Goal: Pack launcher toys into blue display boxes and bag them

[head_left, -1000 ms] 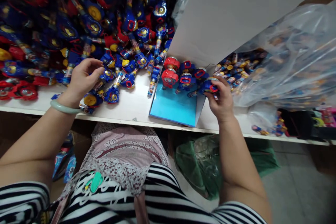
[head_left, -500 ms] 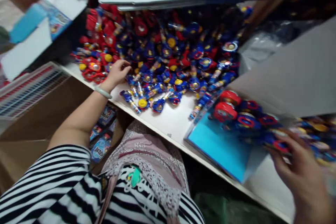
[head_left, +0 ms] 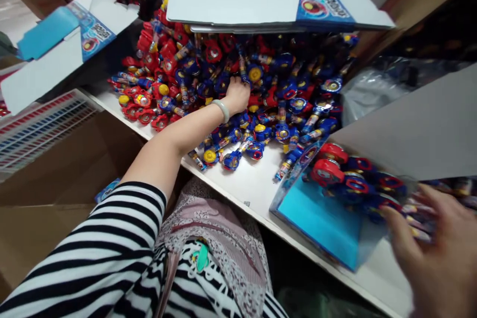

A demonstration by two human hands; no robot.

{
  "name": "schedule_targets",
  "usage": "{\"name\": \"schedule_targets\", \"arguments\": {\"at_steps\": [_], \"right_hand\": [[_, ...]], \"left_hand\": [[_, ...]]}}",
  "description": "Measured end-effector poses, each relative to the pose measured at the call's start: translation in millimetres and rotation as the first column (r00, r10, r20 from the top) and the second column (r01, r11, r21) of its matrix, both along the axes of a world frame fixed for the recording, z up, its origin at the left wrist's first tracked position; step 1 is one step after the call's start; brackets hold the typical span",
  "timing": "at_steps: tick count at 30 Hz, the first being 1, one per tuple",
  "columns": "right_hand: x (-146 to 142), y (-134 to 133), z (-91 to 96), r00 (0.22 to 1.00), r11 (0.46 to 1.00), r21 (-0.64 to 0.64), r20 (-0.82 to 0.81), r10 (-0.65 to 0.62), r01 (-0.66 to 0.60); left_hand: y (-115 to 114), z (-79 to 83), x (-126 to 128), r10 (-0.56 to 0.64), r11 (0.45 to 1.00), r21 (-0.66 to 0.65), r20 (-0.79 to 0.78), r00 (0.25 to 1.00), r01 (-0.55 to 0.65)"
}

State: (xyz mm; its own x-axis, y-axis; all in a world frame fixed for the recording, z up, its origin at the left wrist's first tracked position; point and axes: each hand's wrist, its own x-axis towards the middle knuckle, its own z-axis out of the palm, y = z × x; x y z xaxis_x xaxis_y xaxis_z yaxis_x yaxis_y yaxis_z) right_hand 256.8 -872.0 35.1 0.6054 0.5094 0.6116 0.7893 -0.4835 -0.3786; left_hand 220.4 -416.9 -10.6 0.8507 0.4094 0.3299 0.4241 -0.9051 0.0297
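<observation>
A large pile of red and blue plastic candy toys (head_left: 186, 67), with round heads and clear tubes, covers the white shelf (head_left: 257, 179). My left hand (head_left: 238, 95), wearing a pale bangle, reaches into the middle of this pile. Its fingers are curled against a blue toy (head_left: 244, 75), the tips partly hidden. At the right, an open display box (head_left: 316, 223) with a bright blue inside holds a row of red and blue toys (head_left: 354, 179). Beside the row's right end is my right hand (head_left: 439, 243), blurred, thumb and fingers apart.
A white display carton (head_left: 238, 0) overhangs the back of the pile. Another opened carton (head_left: 48, 54) stands at the left. Below it are a striped rack (head_left: 40, 129) and a brown cardboard box (head_left: 67, 179). Clear plastic bags (head_left: 367, 89) lie behind the display box.
My left hand has moved right and deeper, from the pile's left front into its middle. My right hand has drawn slightly away from the end of the row of toys.
</observation>
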Motion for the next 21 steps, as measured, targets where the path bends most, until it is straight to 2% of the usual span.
{"name": "schedule_targets", "arguments": {"at_steps": [1, 3, 6, 8, 11, 13, 15, 18, 21], "right_hand": [[-11, 19, 0.9, 0.998, 0.998, -0.02, -0.021, 0.051, -0.051], [-29, 69, -7.9, 0.956, 0.962, 0.003, -0.113, 0.273, -0.274], [-36, 159, -36.4, 0.804, 0.876, 0.088, -0.361, 0.471, -0.474], [-28, 215, -54.9, 0.709, 0.868, 0.202, -0.507, 0.489, -0.454], [-10, 276, -70.2, 0.502, 0.917, 0.321, -0.767, 0.398, -0.236], [0, 297, -70.8, 0.348, 0.921, 0.379, -0.855, 0.385, -0.087], [5, 307, -65.3, 0.241, 0.898, 0.44, -0.872, 0.425, 0.008], [8, 312, -50.5, 0.132, 0.836, 0.546, -0.834, 0.536, 0.052], [9, 318, -37.0, 0.049, 0.759, 0.648, -0.761, 0.646, 0.063]], "left_hand": [[-1, -2.1, 3, 0.041, 0.999, 0.011, -0.006, 0.999, -0.041], [-2, -7.0, 1, 0.098, 0.995, 0.014, -0.006, 0.995, -0.098], [1, -10.5, -10, 0.097, 0.995, -0.014, -0.014, 0.995, -0.097], [4, -9.0, -16, 0.038, 0.999, -0.029, -0.006, 0.999, -0.038], [9, -4.5, -24, -0.048, 0.997, -0.053, 0.055, 0.997, 0.051], [13, -2.9, -31, -0.069, 0.995, -0.066, 0.143, 0.987, 0.079], [17, -3.9, -39, -0.085, 0.993, -0.057, 0.297, 0.951, 0.106], [18, -11.3, -51, -0.162, 0.982, 0.012, 0.553, 0.817, 0.187], [9, -24.7, -62, -0.291, 0.949, 0.095, 0.628, 0.722, 0.3]]}}
